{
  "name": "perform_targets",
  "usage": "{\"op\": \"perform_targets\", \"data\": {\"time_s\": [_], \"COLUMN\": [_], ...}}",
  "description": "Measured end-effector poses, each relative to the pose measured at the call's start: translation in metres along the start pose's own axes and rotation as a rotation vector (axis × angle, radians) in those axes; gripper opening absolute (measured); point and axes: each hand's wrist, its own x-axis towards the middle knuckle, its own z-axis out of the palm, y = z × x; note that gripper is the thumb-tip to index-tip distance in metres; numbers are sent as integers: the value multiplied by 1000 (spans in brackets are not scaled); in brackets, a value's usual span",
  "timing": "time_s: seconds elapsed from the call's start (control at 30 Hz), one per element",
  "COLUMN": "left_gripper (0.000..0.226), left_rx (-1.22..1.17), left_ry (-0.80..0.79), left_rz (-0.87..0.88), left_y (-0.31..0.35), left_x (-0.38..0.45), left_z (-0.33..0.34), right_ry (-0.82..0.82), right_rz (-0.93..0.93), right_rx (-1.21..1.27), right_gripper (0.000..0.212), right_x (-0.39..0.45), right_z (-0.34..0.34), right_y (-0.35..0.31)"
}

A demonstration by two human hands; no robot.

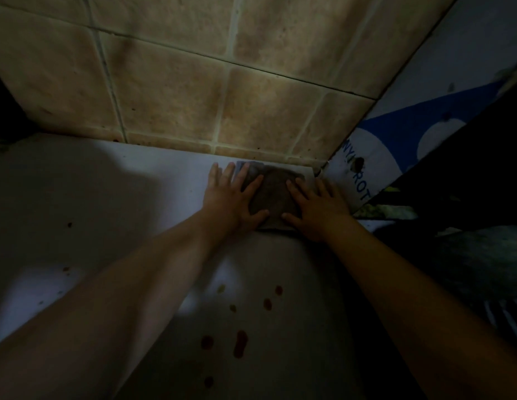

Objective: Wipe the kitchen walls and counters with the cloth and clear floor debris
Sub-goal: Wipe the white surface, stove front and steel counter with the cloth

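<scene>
Now both the left hand (228, 197) and right hand (316, 210) are pressing the cloth (276, 194) flat-fingered onto the tabletop (78, 197) by the tiled wall (193, 82); even pressure toward the red stains (240, 343) should be serving best.

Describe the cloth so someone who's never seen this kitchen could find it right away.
Start at the tan tiled wall and drop to where it meets the white counter, near the right corner. The cloth lies flat there, with the left hand and right hand pressing on it. It is the only dark, grey-brown patch there; the red stains sit nearer the person.
</scene>
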Motion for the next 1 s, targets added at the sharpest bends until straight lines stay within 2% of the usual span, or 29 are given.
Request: {"op": "perform_targets", "data": {"time_s": [0.4, 0.63, 1.0], "left_gripper": [78, 77, 77], "left_rx": [-21, 8, 16], "left_ry": [-25, -50, -93], "left_rz": [1, 27, 69], "left_y": [29, 46, 60], "left_x": [-39, -69, -109], "left_z": [9, 12, 16], "right_ry": [18, -20, -34], "right_rz": [-4, 54, 130], "right_rx": [-112, 54, 185], "right_gripper": [78, 77, 78], "right_x": [-53, -91, -139], "right_z": [23, 46, 69], "right_y": [-4, -8, -26]}}
